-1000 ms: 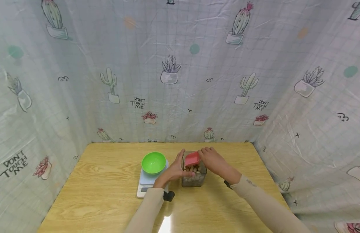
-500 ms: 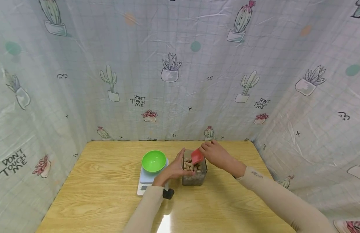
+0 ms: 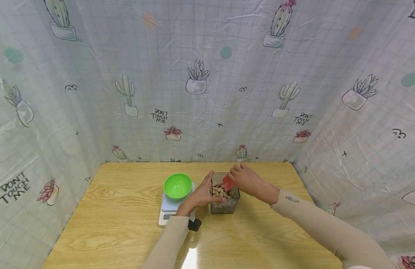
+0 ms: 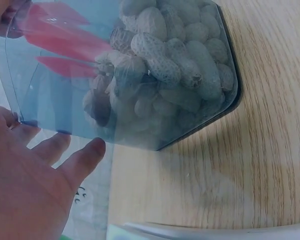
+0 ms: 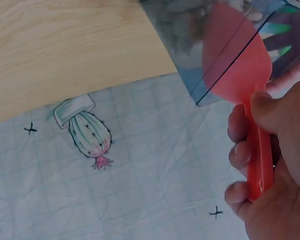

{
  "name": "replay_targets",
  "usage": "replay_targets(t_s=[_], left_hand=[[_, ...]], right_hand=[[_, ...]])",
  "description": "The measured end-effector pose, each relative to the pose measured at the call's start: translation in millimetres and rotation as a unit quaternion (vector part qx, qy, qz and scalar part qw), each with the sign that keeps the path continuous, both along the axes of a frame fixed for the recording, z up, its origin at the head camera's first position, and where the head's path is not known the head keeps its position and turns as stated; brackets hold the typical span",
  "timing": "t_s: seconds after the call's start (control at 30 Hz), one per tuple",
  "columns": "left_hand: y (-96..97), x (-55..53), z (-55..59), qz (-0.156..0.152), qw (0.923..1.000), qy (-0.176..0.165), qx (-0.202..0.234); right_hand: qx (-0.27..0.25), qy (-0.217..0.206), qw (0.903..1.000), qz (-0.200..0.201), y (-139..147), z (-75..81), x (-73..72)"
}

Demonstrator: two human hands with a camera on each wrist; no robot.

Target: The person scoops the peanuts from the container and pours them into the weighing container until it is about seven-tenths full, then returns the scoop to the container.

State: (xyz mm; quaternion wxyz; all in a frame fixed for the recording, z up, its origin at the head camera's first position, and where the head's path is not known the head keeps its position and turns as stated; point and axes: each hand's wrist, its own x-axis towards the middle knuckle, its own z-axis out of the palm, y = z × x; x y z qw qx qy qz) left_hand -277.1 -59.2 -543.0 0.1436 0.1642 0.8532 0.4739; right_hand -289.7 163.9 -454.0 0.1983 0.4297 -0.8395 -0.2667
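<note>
A clear square container [image 3: 222,207] with unshelled peanuts [image 4: 155,55] in it stands on the table. My left hand [image 3: 203,192] spans its left side, thumb along the front and fingers toward the back; the left wrist view has fingertips at the wall near the rim. My right hand [image 3: 246,180] grips the handle of a red plastic scoop [image 5: 237,60] over the container's right rim. The scoop's blade slants down inside, its tip among the peanuts in the left wrist view.
Left of the container, a green bowl [image 3: 177,186] sits on a white kitchen scale [image 3: 168,209], partly behind my left forearm. The wooden table [image 3: 120,209] meets a cactus-print curtain [image 3: 197,123] at the back and sides.
The scoop has moved right inside the container and its blade has turned steeper, showing more peanuts. My left hand has stayed at the container.
</note>
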Motion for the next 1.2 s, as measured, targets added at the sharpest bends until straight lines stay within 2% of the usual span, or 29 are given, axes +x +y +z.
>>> replay_targets(t_s=[0.2,0.43,0.57,0.8,1.0,1.2], left_hand=[[1.0,-0.2,-1.5,0.005,0.9999,0.011,-0.004],[3.5,1.2,-1.2,0.007,0.9998,0.019,-0.001],[3.8,3.6,-0.2,0.007,0.9998,0.019,0.002],[4.5,2.5,1.3,0.012,0.9998,0.014,0.002],[2.4,-0.9,0.1,0.013,0.9995,0.026,-0.007],[1.9,0.4,-0.7,0.013,0.9995,0.027,-0.005]], right_hand=[[0.015,-0.032,0.9993,-0.011,-1,-7.8,-1.7],[0.058,-0.008,0.9983,-0.004,-11,-0.9,5.0],[0.056,-0.012,0.9983,-0.008,-15,-4.7,4.2],[0.025,-0.091,0.9955,-0.010,-10,-12.1,-9.1],[0.001,-0.115,0.9933,-0.013,-9,-15.1,-8.4],[-0.064,-0.131,0.9892,0.009,-3,-21.6,-6.9]])
